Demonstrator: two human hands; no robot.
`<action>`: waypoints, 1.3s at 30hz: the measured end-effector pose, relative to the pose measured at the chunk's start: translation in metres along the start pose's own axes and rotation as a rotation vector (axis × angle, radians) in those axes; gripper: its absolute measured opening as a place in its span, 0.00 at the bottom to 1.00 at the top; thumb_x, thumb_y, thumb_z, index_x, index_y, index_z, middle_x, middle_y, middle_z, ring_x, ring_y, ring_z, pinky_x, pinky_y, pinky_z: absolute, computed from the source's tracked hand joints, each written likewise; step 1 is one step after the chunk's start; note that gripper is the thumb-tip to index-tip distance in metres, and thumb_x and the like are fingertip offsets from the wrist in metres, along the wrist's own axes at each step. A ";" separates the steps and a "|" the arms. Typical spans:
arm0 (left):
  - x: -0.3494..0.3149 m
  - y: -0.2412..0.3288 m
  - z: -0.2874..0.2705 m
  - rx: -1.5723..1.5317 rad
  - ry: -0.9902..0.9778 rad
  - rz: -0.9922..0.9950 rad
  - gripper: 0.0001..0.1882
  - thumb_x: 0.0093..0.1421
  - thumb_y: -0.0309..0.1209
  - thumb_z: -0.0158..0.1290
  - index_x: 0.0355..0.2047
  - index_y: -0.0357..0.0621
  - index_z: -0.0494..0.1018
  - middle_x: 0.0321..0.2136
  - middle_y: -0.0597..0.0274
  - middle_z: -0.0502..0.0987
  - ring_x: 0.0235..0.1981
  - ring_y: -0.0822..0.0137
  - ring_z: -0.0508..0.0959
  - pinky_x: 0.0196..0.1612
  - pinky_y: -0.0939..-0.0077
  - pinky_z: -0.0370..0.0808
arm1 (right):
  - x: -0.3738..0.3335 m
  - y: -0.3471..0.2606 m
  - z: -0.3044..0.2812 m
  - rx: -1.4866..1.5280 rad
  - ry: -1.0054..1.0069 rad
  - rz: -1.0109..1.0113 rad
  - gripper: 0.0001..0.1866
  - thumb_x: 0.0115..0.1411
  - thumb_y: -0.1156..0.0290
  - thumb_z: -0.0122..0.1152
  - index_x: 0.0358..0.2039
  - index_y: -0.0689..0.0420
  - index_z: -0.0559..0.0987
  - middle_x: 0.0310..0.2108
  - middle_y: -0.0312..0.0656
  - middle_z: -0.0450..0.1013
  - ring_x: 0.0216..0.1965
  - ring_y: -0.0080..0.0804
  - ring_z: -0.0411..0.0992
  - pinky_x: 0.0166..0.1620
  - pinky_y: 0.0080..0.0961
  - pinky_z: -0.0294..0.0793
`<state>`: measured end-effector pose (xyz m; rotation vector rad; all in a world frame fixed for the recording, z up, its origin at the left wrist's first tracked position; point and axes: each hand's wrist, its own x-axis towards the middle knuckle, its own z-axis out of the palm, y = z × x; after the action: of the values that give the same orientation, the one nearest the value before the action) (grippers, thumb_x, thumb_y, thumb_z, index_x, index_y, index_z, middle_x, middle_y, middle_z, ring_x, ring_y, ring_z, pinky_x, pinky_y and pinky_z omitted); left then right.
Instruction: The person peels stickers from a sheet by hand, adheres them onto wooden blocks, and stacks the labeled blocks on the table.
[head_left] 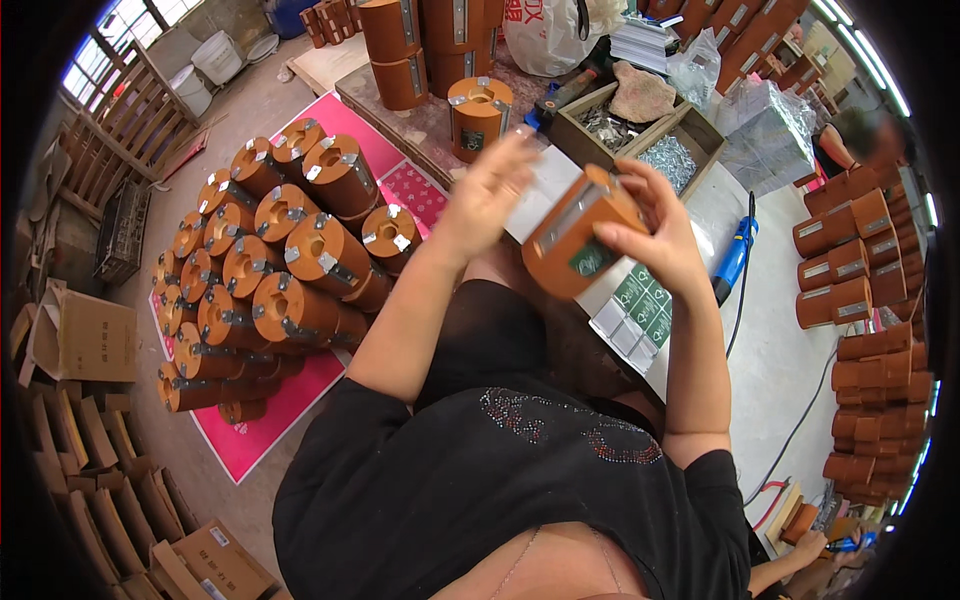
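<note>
My right hand (655, 225) is wrapped around the side of an orange-brown cylinder (560, 245) and holds it tilted above my lap at the table's edge. The cylinder carries a metal strip along its side and a dark green label near its lower end. To its left, my left hand (490, 190) is raised and apart from it, fingers stretched out and blurred, with nothing visible in them. Just beyond that hand a similar cylinder (480, 115) stands upright on the table. A sheet of green labels (640, 310) lies on the tabletop beneath my right wrist.
Many similar cylinders (325, 250) are stacked on a pink sheet (235, 440) at left. A wooden tray (710, 145) of small metal parts, a blue corded power tool (735, 260) and more stacked cylinders (835, 255) are on the right. Cardboard boxes (85, 335) stand at far left. Another person's hand (810, 545) works at lower right.
</note>
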<state>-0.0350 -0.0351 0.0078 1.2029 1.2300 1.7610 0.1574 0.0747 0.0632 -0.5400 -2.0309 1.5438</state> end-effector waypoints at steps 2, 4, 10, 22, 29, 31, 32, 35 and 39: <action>0.014 -0.005 -0.018 0.081 0.299 0.245 0.22 0.61 0.30 0.47 0.55 0.40 0.59 0.48 0.57 0.69 0.46 0.67 0.70 0.48 0.76 0.66 | 0.032 -0.007 0.008 -0.118 0.070 -0.067 0.42 0.39 0.62 0.74 0.53 0.60 0.63 0.43 0.45 0.66 0.46 0.32 0.67 0.49 0.27 0.66; 0.027 -0.015 -0.041 0.347 0.436 0.273 0.26 0.55 0.30 0.54 0.53 0.40 0.60 0.49 0.55 0.67 0.48 0.62 0.69 0.48 0.70 0.67 | 0.070 -0.011 0.011 -0.253 0.175 -0.139 0.43 0.38 0.58 0.74 0.54 0.59 0.63 0.45 0.45 0.66 0.47 0.33 0.67 0.50 0.27 0.65; 0.050 -0.040 -0.040 0.773 0.593 0.231 0.52 0.35 0.37 0.68 0.58 0.43 0.50 0.54 0.43 0.52 0.56 0.46 0.56 0.58 0.58 0.56 | 0.200 -0.002 0.033 -0.761 0.518 -0.494 0.45 0.35 0.52 0.73 0.49 0.65 0.66 0.44 0.53 0.67 0.45 0.44 0.67 0.48 0.32 0.69; 0.081 -0.071 -0.041 0.732 0.660 0.207 0.51 0.36 0.25 0.66 0.58 0.47 0.48 0.52 0.47 0.59 0.54 0.50 0.61 0.57 0.63 0.61 | 0.263 0.101 0.057 -0.751 0.246 -0.002 0.29 0.54 0.46 0.50 0.52 0.50 0.68 0.48 0.64 0.61 0.48 0.63 0.64 0.51 0.43 0.65; 0.074 -0.069 -0.044 0.778 0.617 0.168 0.53 0.37 0.27 0.66 0.60 0.45 0.45 0.53 0.43 0.58 0.54 0.46 0.59 0.57 0.58 0.57 | 0.231 0.083 0.044 -0.897 0.452 -0.359 0.23 0.56 0.55 0.54 0.42 0.62 0.74 0.35 0.55 0.73 0.38 0.48 0.72 0.44 0.36 0.69; 0.051 -0.059 -0.037 0.757 0.647 0.186 0.52 0.42 0.31 0.64 0.61 0.42 0.41 0.54 0.40 0.56 0.55 0.44 0.58 0.58 0.57 0.55 | 0.215 0.073 0.034 -0.830 0.464 -0.470 0.22 0.55 0.57 0.57 0.43 0.61 0.75 0.35 0.51 0.73 0.36 0.41 0.72 0.43 0.31 0.70; 0.036 -0.055 -0.036 0.721 0.600 0.249 0.50 0.44 0.33 0.62 0.61 0.38 0.41 0.54 0.38 0.55 0.56 0.43 0.56 0.59 0.57 0.53 | 0.204 0.067 0.028 -0.764 0.400 -0.438 0.21 0.55 0.58 0.58 0.43 0.61 0.75 0.35 0.49 0.73 0.36 0.37 0.72 0.42 0.28 0.70; -0.014 -0.029 -0.028 0.701 0.529 0.382 0.43 0.44 0.30 0.62 0.57 0.36 0.52 0.50 0.44 0.60 0.50 0.48 0.63 0.55 0.60 0.59 | 0.155 0.037 0.009 -0.536 0.212 -0.432 0.16 0.54 0.65 0.60 0.39 0.62 0.76 0.35 0.45 0.74 0.36 0.31 0.72 0.40 0.24 0.70; -0.074 -0.027 -0.043 0.844 0.526 0.197 0.29 0.46 0.27 0.59 0.49 0.41 0.63 0.36 0.55 0.71 0.29 0.65 0.74 0.33 0.73 0.72 | 0.074 0.020 -0.003 -0.338 0.080 -0.247 0.09 0.56 0.73 0.58 0.36 0.64 0.76 0.28 0.33 0.72 0.29 0.16 0.67 0.34 0.13 0.67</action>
<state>-0.0482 -0.1058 -0.0464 1.3613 2.3959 1.8077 0.1010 0.1266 0.0572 -0.4457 -2.2135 1.0280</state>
